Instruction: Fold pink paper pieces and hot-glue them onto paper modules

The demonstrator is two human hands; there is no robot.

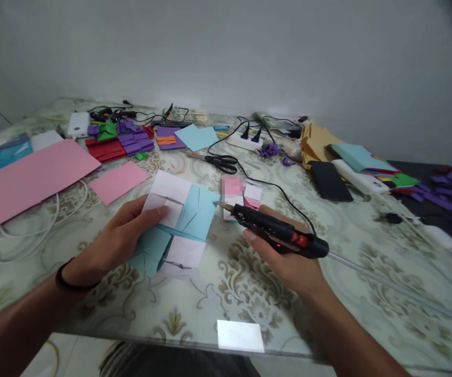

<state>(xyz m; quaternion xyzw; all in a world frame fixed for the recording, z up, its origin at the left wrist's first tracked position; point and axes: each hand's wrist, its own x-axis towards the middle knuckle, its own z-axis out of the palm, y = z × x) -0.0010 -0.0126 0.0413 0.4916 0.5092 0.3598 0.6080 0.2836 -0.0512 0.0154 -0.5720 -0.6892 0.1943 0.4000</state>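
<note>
My left hand (126,233) grips a folded paper piece (181,209) by its left side, thumb on top. White and light blue squares alternate on it, each with slits or folds. In my right hand (284,259) is a black hot glue gun (275,228) with a small red light lit. Its nozzle points left, close to the right edge of the blue square; whether it touches cannot be made out. A clear glue stick (391,290) sticks out from the gun's rear. Behind the nozzle lies a smaller pink and white paper piece (233,187).
Black scissors (222,163) and a white power strip (245,140) with cords lie beyond my hands. Pink sheets (49,175) are at left, with purple and red folded papers (135,140) behind. A black phone (330,180) rests at right. The glass-topped table's front edge (163,343) is near me.
</note>
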